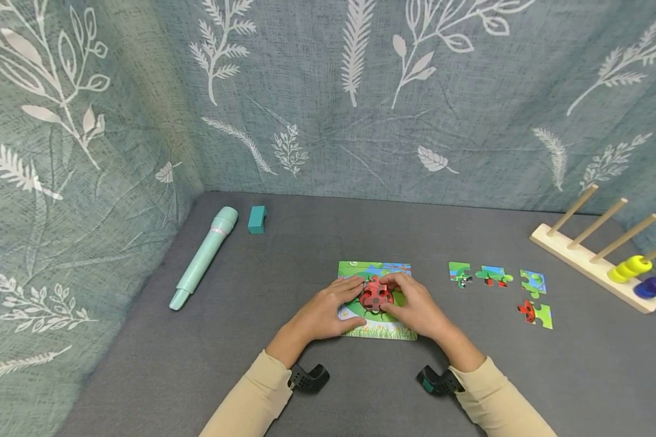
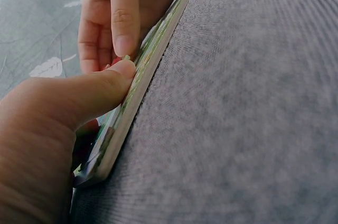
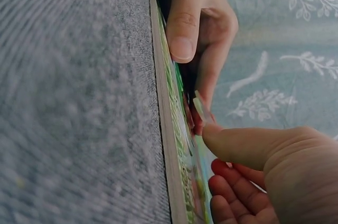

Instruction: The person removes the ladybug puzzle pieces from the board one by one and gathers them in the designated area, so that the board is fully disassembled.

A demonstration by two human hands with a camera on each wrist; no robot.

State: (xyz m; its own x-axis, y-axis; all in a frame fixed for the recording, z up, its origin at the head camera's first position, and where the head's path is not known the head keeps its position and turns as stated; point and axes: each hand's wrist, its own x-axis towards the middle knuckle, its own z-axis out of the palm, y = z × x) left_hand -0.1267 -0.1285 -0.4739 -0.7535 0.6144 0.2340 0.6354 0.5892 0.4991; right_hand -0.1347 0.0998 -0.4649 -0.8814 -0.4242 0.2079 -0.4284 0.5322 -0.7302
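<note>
A ladybug jigsaw puzzle board (image 1: 388, 331) lies on the dark cloth between both hands. My left hand (image 1: 328, 308) rests on its left side, thumb near the front edge and fingers reaching toward the ladybug. From the right, my right hand (image 1: 418, 306) pinches a small puzzle piece (image 3: 200, 106) between thumb and fingers. In the right wrist view the piece is tilted up, close over the board; most of its face is hidden by the fingers. The left thumb (image 3: 182, 47) lies across the board in that view.
Several loose puzzle pieces (image 1: 536, 314) lie right of the board. Farther right stands a wooden peg stacker (image 1: 579, 252) with yellow and blue rings. At the left are a mint-green microphone-shaped toy (image 1: 205, 261) and a teal block (image 1: 257, 219). A patterned curtain (image 1: 317, 121) hangs behind.
</note>
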